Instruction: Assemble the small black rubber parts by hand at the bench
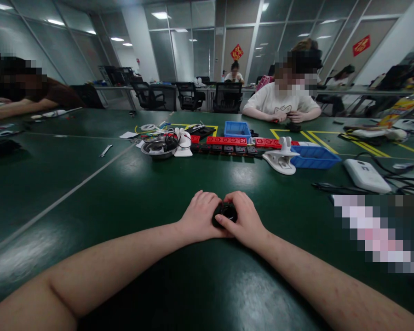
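Both of my hands meet on the green tabletop (138, 193), around a small black round object with a glossy, ring-edged top (229, 212); its exact kind cannot be made out. My left hand (200, 215) is closed against its left side, fingers curled behind it. From the right, my right hand (246, 215) wraps round the same object, thumb across its near side and fingers over the far edge. The underside of the object is hidden by the hands.
Ahead stand a red power strip (227, 140), white clips (283, 158), a metal bowl (158, 149) with small parts, and blue bins (313, 157). At right lie a white box (366, 175) and cables. A wrench (106, 150) lies left. People sit at the tables.
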Demonstrator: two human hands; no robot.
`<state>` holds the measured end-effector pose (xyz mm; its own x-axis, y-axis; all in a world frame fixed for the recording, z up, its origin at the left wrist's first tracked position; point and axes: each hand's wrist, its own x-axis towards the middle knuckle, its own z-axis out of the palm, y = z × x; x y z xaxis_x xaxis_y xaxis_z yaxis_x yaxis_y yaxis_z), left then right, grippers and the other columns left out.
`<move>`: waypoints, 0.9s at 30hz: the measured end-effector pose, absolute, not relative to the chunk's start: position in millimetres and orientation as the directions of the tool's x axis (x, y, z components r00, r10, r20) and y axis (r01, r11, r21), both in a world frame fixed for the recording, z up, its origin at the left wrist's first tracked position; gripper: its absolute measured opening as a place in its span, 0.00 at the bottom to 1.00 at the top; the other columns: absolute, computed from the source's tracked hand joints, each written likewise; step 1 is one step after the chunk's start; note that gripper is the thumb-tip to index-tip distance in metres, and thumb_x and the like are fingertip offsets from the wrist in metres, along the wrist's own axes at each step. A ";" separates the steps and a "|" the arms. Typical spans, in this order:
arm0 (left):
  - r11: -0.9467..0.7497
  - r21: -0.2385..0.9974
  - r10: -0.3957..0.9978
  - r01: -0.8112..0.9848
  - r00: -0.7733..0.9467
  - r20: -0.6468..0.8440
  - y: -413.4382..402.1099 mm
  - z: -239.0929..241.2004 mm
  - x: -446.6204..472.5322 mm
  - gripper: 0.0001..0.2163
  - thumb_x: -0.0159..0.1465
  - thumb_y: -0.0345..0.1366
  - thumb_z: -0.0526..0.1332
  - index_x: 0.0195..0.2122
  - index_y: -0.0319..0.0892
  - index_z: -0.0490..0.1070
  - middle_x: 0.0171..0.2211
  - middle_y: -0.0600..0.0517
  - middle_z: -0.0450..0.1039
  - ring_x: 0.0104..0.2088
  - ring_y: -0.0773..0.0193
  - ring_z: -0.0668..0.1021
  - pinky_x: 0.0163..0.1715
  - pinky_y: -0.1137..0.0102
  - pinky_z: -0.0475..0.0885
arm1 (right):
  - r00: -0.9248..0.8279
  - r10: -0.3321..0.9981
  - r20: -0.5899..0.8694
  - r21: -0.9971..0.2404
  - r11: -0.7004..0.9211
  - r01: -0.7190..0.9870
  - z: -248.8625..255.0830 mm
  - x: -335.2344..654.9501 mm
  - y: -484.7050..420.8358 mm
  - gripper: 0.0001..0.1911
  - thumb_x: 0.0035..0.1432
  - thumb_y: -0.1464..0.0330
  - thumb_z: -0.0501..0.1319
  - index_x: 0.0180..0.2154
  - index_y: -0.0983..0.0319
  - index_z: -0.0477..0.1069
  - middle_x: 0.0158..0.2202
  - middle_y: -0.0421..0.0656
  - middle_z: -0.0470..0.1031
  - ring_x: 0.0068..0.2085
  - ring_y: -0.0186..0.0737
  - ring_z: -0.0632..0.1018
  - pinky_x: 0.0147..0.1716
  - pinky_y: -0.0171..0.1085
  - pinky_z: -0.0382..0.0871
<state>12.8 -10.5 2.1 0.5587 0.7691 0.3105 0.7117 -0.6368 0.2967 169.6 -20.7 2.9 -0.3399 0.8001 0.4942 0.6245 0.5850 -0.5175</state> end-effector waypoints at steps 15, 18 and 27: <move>-0.623 0.392 0.780 0.676 0.571 0.254 -5.0 -1.0 8.5 0.17 0.47 0.41 0.65 0.36 0.40 0.66 0.36 0.51 0.67 0.42 0.55 0.69 0.56 0.50 0.48 | -0.418 0.746 0.518 -0.539 0.664 0.517 8.0 170.2 -21.4 0.06 0.51 0.69 0.56 0.34 0.62 0.67 0.34 0.44 0.70 0.38 0.44 0.69 0.39 0.44 0.61; -0.646 0.471 0.748 0.601 0.623 0.229 0.2 -1.8 6.1 0.15 0.48 0.38 0.66 0.35 0.41 0.66 0.37 0.51 0.67 0.41 0.57 0.69 0.51 0.57 0.60 | -0.461 0.697 0.549 -0.552 0.717 0.427 9.3 172.6 -21.1 0.08 0.50 0.73 0.53 0.33 0.61 0.68 0.33 0.43 0.72 0.38 0.43 0.70 0.41 0.45 0.61; -0.697 0.459 0.694 0.551 0.679 0.239 4.8 -4.8 4.5 0.14 0.51 0.39 0.65 0.37 0.42 0.68 0.40 0.50 0.67 0.43 0.56 0.68 0.46 0.61 0.63 | -0.449 0.625 0.639 -0.498 0.781 0.377 6.0 175.3 -19.1 0.12 0.51 0.73 0.51 0.34 0.60 0.72 0.38 0.43 0.73 0.41 0.43 0.71 0.43 0.46 0.63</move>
